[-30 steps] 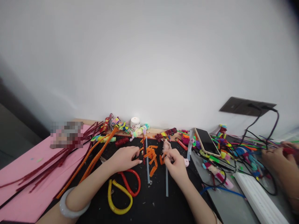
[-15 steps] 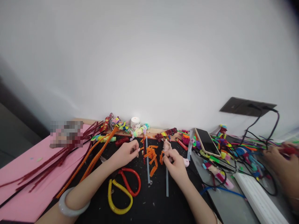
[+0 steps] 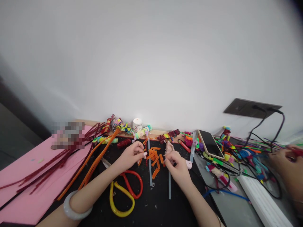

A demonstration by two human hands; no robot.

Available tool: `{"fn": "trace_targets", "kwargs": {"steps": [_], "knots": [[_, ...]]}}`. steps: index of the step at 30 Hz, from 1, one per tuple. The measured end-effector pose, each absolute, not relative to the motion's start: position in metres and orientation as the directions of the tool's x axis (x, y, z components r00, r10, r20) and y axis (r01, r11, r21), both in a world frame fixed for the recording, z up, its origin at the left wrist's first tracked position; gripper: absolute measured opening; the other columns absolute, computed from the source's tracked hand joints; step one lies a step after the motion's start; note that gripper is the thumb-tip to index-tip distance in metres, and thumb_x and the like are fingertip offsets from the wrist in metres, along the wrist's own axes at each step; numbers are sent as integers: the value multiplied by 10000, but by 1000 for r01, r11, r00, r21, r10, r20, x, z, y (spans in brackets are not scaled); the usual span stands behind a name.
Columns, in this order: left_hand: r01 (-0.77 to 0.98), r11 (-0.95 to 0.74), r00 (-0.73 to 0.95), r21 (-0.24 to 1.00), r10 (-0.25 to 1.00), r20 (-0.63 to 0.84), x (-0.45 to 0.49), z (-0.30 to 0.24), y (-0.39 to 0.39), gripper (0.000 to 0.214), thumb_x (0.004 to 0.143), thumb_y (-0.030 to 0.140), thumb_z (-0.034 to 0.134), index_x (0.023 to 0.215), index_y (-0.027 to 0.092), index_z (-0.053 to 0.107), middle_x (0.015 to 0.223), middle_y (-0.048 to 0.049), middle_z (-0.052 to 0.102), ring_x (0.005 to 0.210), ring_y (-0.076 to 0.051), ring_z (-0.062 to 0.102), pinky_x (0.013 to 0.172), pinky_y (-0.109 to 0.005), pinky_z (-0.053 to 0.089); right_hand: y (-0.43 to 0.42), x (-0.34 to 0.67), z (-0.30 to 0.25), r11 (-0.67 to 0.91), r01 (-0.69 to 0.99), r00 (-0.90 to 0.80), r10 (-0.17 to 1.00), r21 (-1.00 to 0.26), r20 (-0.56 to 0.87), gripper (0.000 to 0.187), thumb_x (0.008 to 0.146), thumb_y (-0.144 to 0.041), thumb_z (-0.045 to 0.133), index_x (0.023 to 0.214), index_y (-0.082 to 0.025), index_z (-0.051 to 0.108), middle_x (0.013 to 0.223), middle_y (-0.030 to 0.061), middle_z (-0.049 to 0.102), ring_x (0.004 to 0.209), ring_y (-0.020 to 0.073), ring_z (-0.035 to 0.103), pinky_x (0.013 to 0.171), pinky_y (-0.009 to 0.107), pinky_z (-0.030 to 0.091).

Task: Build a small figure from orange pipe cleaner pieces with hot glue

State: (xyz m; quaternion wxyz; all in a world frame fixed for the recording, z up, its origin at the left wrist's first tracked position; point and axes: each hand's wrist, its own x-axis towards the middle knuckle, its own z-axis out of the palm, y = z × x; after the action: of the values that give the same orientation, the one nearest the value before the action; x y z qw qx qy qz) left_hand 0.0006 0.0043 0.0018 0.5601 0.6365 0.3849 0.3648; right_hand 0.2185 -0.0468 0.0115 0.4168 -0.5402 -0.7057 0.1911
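Note:
My left hand (image 3: 132,155) hovers left of a pile of orange fuzzy cut pieces (image 3: 155,157), thumb and forefinger pinched together. What sits between those fingertips is too small to make out; one orange piece shows just under them. My right hand (image 3: 176,163) is on the other side of the pile, its fingers curled into a pinch whose contents are hidden. Behind it, a pale pink object (image 3: 188,164) is partly covered. Translucent sticks (image 3: 150,170) lie between and below my hands. Scissors with one red and one yellow handle (image 3: 121,214) rest below my left hand.
Dark red stems (image 3: 54,160) and orange stems (image 3: 99,154) lie at left on a pink sheet (image 3: 21,195). A paper cup (image 3: 137,124) stands by the wall. To the right are a phone (image 3: 210,143), cables, a white power strip (image 3: 262,201) and another person's hand (image 3: 282,164).
My left hand has shifted slightly right, closer to the orange pile. My right fingers have moved a little. The other person's hand at the far right has moved slightly.

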Motion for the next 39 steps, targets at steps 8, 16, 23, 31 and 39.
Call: {"fn": "trace_targets", "kwargs": {"steps": [8,16,23,31,39], "knots": [[40,-43,522,998,853,16,10,-2,-4,225,841,355,528,870,197,369,709,-5,660,469,-84,518,470,-196,368,-49,210,7,336,653,-125,932,-679,341,102,750,-148,557,666,-204,569,695,22,595,674,179,524,635,280,401],[37,-53,558,998,830,24,9,-1,-5,198,843,352,532,859,160,491,672,16,596,504,-87,521,531,-224,431,-53,209,14,374,606,-207,926,-702,315,128,820,-159,518,837,-203,637,813,56,626,797,208,563,729,319,440],[93,-78,520,993,854,18,9,-1,-3,195,829,335,544,856,142,545,679,10,591,511,-91,523,537,-228,433,-54,208,13,409,606,-262,912,-682,315,264,794,-95,534,1010,-220,620,886,43,645,877,213,562,818,355,433],[100,-70,517,993,856,8,8,-2,-4,168,811,288,564,833,122,577,670,14,578,525,-89,532,556,-233,448,-52,204,9,464,731,-363,886,-501,289,137,781,-125,605,837,-226,680,768,25,643,784,212,528,718,331,402],[6,0,471,1000,882,-3,9,-2,-3,180,796,305,602,831,130,578,620,24,594,560,-107,584,592,-241,486,-53,208,9,461,602,-197,877,-652,439,188,822,-124,509,888,-203,666,774,32,655,693,170,579,641,277,447]]}}
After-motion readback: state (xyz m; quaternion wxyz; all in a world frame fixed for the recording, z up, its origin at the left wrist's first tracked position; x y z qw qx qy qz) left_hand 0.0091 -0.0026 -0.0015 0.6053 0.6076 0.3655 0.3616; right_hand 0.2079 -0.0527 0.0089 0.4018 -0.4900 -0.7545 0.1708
